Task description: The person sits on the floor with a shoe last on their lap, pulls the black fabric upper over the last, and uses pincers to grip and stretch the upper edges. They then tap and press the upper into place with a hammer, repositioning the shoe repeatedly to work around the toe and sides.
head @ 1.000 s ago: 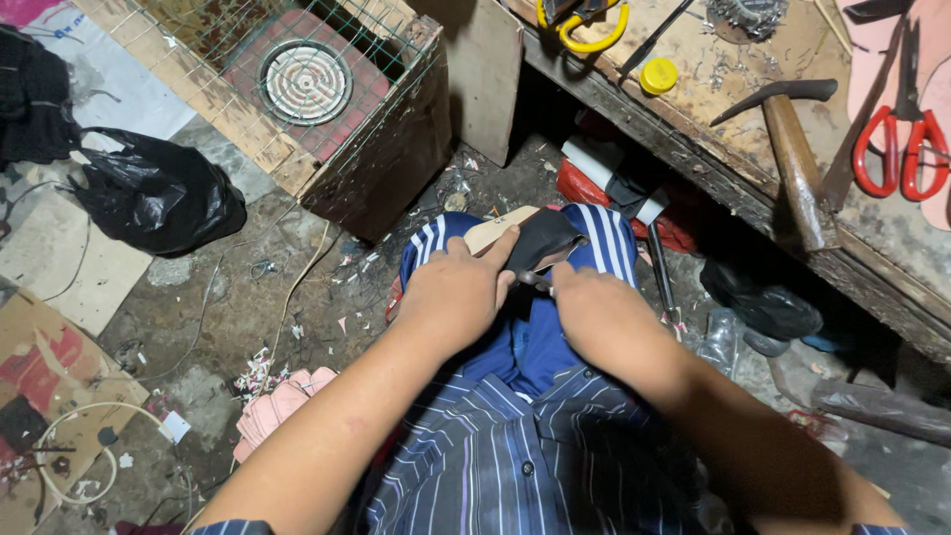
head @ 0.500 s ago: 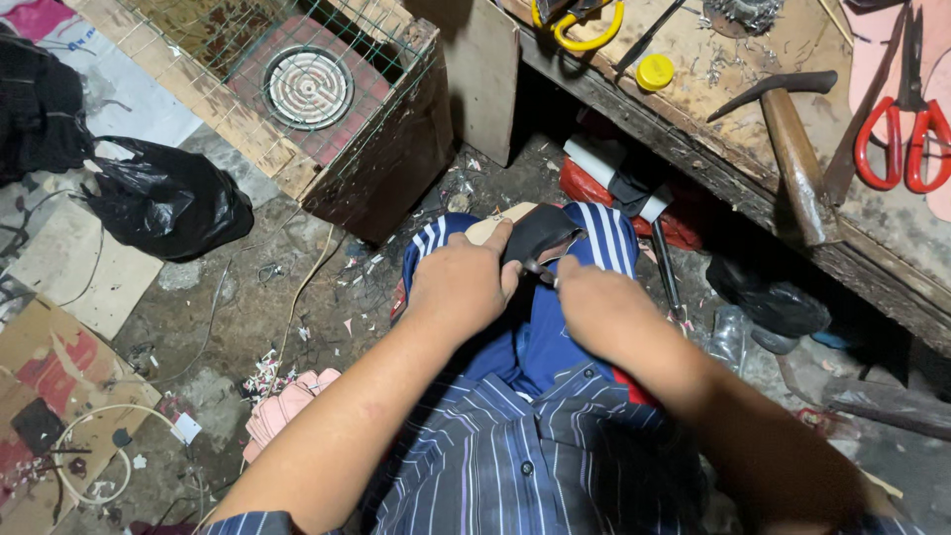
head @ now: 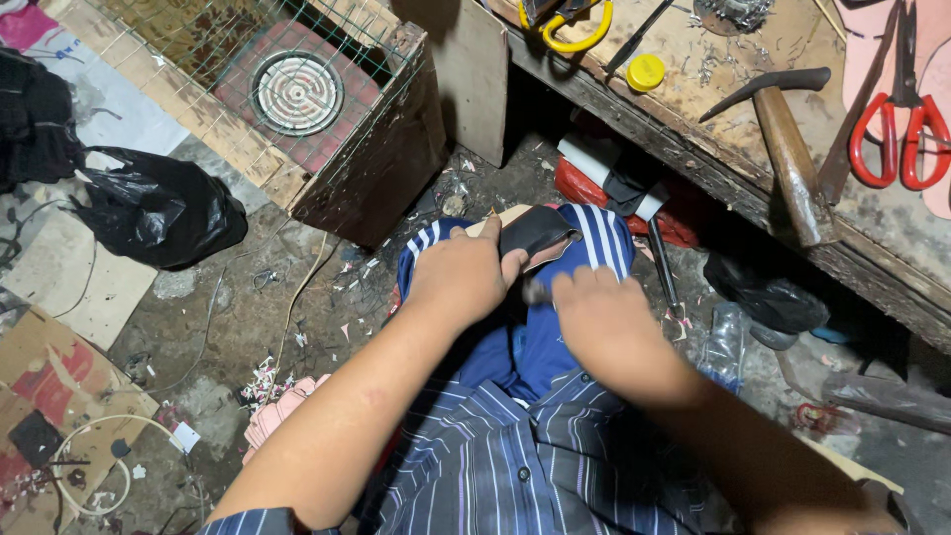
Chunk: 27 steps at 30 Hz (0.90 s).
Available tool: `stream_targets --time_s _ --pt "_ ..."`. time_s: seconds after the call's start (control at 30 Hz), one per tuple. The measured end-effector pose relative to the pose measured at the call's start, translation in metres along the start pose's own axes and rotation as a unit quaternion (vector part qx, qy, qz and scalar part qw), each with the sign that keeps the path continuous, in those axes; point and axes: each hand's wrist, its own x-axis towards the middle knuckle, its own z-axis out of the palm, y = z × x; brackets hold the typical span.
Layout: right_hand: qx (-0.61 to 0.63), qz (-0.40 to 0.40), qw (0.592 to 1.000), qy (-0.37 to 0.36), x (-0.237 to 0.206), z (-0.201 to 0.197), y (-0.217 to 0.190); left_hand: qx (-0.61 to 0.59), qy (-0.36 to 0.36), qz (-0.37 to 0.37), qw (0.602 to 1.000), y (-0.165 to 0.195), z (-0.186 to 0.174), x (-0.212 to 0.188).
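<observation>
Left hand: your left hand (head: 461, 277) presses down on a dark leather piece (head: 535, 230), fingers curled over its near edge, thumb toward the right.
Leather piece: it lies on your knee at mid-frame, over blue striped trousers (head: 604, 238), with a tan board (head: 500, 216) showing under its far left edge.
Right hand: your right hand (head: 604, 322) sits just right of the left, fist closed; a small metal tip (head: 535, 292) shows between the two hands, but you cannot tell what the fist has hold of.
Shirt: a striped shirt (head: 495, 466) fills the near centre.
Bench: a worn wooden bench (head: 693, 109) runs along the far right.
On the bench: a hammer (head: 788, 149), red scissors (head: 901, 119), a yellow cap (head: 646, 71) and a yellow-handled tool (head: 570, 20) lie well apart.
Crate: a wooden crate (head: 376, 168) under wire mesh stands far left, a round coil burner (head: 297, 94) inside it.
Floor, left: a black bag (head: 158, 208) lies near the crate; cardboard (head: 59, 367) and a pale cord (head: 89, 436) lie at the near left.
Floor, right: a red thing (head: 584, 183) and a clear bottle (head: 723, 342) lie under the bench edge.
</observation>
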Motion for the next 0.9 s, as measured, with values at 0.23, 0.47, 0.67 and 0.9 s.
stream_targets --time_s 0.23,0.47,0.67,0.9 --pt "0.154 -0.117 0.979 0.064 -0.055 -0.013 0.029 0.087 0.006 0.052 0.995 0.003 0.007 0.006" --pt "-0.081 0.217 0.951 0.206 -0.025 -0.008 0.148 0.069 -0.027 0.021 0.997 0.014 0.005 0.013" --pt "-0.021 0.233 0.945 0.23 -0.014 0.024 0.216 -0.064 -0.053 -0.013 0.996 -0.03 -0.035 -0.042" --pt "0.447 0.258 0.819 0.251 -0.04 0.011 0.143 -0.471 -0.101 0.042 0.875 -0.071 -0.034 -0.068"
